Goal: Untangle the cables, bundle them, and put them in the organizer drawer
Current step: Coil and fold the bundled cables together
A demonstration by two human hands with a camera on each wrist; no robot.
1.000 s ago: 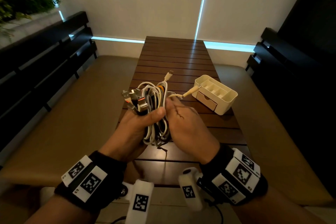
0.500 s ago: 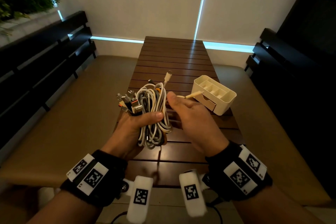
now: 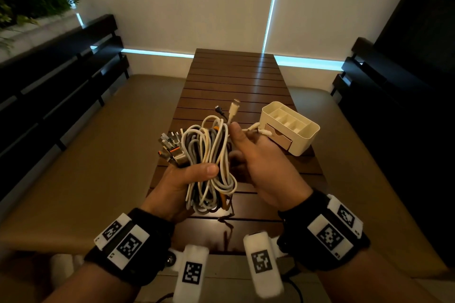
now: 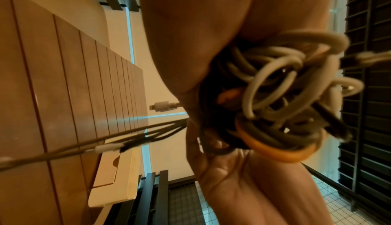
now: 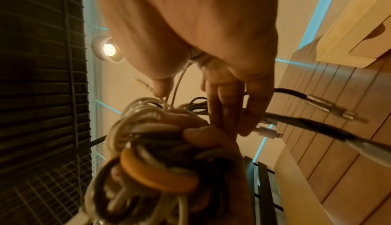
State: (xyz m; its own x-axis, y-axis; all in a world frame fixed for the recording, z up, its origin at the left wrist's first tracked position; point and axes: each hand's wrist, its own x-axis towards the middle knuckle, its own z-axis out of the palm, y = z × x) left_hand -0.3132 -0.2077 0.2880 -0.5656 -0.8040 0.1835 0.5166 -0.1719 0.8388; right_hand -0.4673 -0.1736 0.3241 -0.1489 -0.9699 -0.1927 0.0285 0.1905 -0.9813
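My left hand grips a tangled cable bundle of white, grey and black cables plus one orange cable, held above the near end of the table. Several metal plugs stick out to its left, and a white plug stands up from its top. Just right of the bundle, my right hand pinches a thin white cable end between thumb and fingers. That cable runs from the thumb down into the bundle. The cream organizer stands behind my right hand, its drawer closed.
The dark slatted wooden table runs away from me between two tan cushioned benches. Black slatted backrests line both sides. Loose cable ends hang over the tabletop in the left wrist view.
My right hand has come off the bundle and drawn the white cable end out to the right. The bundle has risen a little in my left hand.
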